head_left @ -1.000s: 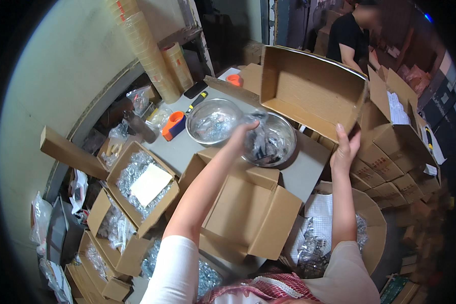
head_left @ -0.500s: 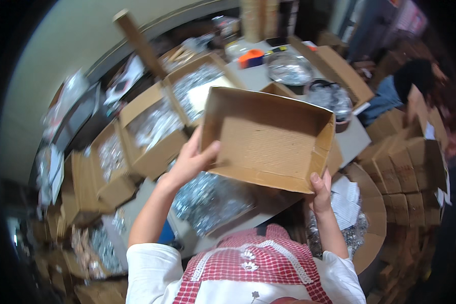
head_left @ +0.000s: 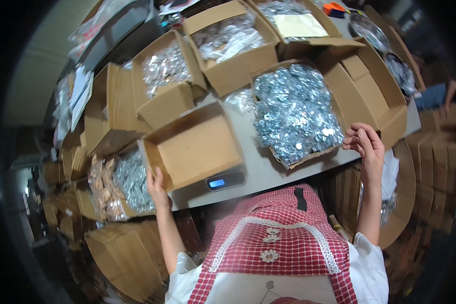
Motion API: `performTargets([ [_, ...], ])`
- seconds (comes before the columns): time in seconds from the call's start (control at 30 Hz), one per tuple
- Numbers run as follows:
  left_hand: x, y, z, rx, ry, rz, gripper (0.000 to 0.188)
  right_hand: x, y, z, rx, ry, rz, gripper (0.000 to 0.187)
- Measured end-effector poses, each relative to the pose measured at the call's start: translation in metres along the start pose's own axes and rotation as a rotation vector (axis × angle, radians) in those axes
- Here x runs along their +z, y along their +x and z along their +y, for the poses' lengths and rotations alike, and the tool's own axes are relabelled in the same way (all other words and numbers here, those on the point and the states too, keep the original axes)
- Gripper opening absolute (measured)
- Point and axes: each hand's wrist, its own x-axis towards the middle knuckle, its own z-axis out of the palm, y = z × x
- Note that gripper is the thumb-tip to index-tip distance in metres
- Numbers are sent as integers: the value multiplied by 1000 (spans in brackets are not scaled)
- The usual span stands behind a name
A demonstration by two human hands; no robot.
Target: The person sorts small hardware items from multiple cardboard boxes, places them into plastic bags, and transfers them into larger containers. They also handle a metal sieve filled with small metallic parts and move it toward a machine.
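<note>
An open, shallow cardboard box sits tilted in view on a digital scale with a lit blue display. My left hand grips the box's left wall, the thumb at its edge. Nothing lies inside the box. To its right is a low carton heaped with small shiny silver-blue packets. My right hand hovers by that carton's right edge, empty, its fingers loosely bent and apart.
Cartons of clear-bagged parts line the table's far side. An open empty carton stands right of the packets. Copper and silver packets fill a carton at left. Stacked cartons and another person's arm are at far right.
The cardboard box, earlier raised in both hands, has come down at the left onto the scale. My right hand has let go and moved right. The view has shifted too.
</note>
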Motion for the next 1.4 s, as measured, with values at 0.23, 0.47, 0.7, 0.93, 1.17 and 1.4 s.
performTargets([
  [0.23, 7, 7, -50, -51, 505, -306, 81, -39, -71, 3, -6, -111, 233, 38],
  [0.47, 71, 15, 42, 607, 247, -316, 44, -75, -192, 11, 86, -294, 498, 42],
  [0.7, 208, -92, 89, 780, 152, -1184, 36, -134, -373, -16, -96, -603, 922, 31],
  [0.93, 280, -219, 106, 993, 142, -1652, 39, -156, -547, 14, 777, -914, 1269, 25],
  [1.17, 288, -334, 110, 1058, 153, -2080, 23, -132, -573, 88, 1174, -946, 1119, 68],
  [1.4, 290, -408, 81, 602, 121, -2364, 30, -142, -561, 93, 1237, -1043, 1064, 70],
])
